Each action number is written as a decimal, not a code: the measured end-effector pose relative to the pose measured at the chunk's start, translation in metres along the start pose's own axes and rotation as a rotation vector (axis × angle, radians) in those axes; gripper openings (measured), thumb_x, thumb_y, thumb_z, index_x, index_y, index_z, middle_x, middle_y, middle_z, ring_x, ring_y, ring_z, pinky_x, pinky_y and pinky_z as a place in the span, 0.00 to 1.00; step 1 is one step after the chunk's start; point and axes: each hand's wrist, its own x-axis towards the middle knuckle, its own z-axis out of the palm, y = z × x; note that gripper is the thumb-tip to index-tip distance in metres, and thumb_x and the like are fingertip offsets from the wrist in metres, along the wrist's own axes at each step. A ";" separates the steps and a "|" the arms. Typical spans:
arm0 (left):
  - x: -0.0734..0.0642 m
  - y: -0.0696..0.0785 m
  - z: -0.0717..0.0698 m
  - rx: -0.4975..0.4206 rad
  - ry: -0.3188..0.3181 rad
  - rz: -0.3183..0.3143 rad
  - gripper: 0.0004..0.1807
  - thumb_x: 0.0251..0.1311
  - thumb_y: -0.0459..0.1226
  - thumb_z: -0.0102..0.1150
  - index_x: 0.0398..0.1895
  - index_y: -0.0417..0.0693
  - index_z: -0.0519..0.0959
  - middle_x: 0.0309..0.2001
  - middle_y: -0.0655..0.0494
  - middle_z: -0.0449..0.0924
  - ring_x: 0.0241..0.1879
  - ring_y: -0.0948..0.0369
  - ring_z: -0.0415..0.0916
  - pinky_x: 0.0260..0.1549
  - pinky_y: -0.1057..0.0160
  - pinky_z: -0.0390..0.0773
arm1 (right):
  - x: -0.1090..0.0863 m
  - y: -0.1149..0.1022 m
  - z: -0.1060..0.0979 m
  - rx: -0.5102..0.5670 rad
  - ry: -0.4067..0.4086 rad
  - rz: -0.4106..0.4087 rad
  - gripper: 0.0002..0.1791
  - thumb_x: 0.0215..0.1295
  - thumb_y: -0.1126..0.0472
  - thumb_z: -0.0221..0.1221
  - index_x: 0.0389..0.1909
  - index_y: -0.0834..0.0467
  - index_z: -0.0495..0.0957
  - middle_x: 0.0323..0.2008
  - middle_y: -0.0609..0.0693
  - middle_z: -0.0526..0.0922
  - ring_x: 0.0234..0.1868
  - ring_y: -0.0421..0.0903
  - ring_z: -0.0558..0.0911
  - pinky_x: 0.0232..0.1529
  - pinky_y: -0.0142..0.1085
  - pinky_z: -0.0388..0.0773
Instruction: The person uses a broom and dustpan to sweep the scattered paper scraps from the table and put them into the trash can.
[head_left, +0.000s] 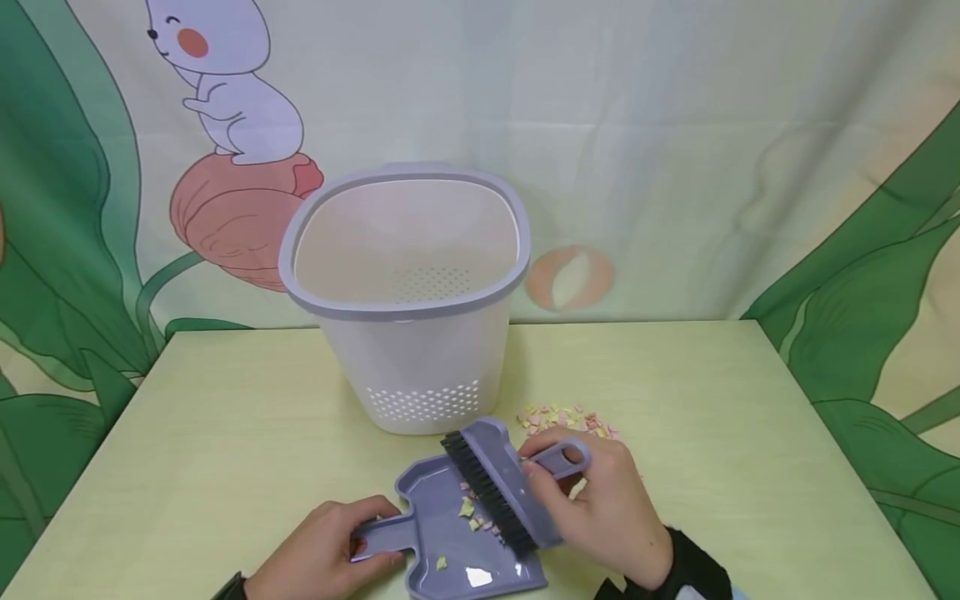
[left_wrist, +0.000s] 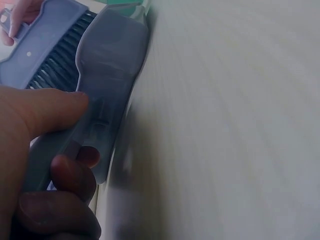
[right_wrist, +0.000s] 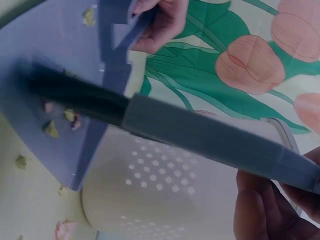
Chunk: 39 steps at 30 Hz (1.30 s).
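My left hand [head_left: 330, 546] grips the short handle of a purple dustpan [head_left: 450, 575], which lies on the table. In my right hand [head_left: 600, 508] is a small purple hand brush [head_left: 510, 483], held by its handle. Its dark bristles [head_left: 487, 496] are over the dustpan, among yellow and pink paper scraps [head_left: 472, 512] in the pan. The right wrist view shows the brush [right_wrist: 200, 135] edge-on, with scraps on both sides of the bristles. From the left wrist view, thumb and fingers [left_wrist: 50, 110] wrap the dustpan handle.
A white waste bin [head_left: 420, 358] with a purple rim stands behind the dustpan. More paper scraps [head_left: 566, 419] lie in a heap on the table [head_left: 750, 450], right of the bin and partly behind my right hand. A printed curtain [head_left: 637, 150] hangs along the table's back edge.
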 end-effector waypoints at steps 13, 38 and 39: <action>-0.002 0.001 0.001 0.019 0.013 0.016 0.12 0.58 0.54 0.65 0.43 0.68 0.78 0.21 0.77 0.68 0.19 0.76 0.63 0.20 0.73 0.65 | 0.019 0.020 -0.052 -0.220 0.132 0.038 0.04 0.63 0.62 0.63 0.37 0.52 0.82 0.27 0.38 0.82 0.20 0.31 0.76 0.21 0.29 0.73; -0.001 0.001 0.002 0.035 0.051 0.059 0.12 0.57 0.52 0.66 0.42 0.68 0.78 0.20 0.78 0.65 0.19 0.77 0.61 0.19 0.73 0.63 | 0.014 0.021 -0.031 -0.393 -0.007 0.003 0.04 0.59 0.63 0.61 0.32 0.50 0.81 0.23 0.34 0.77 0.19 0.26 0.70 0.21 0.22 0.68; -0.001 0.001 0.002 0.036 0.051 0.062 0.12 0.57 0.52 0.66 0.42 0.68 0.78 0.20 0.78 0.65 0.19 0.77 0.61 0.19 0.73 0.64 | 0.013 0.018 -0.028 -0.364 -0.009 0.005 0.04 0.59 0.63 0.62 0.32 0.50 0.81 0.24 0.34 0.78 0.19 0.26 0.70 0.22 0.22 0.68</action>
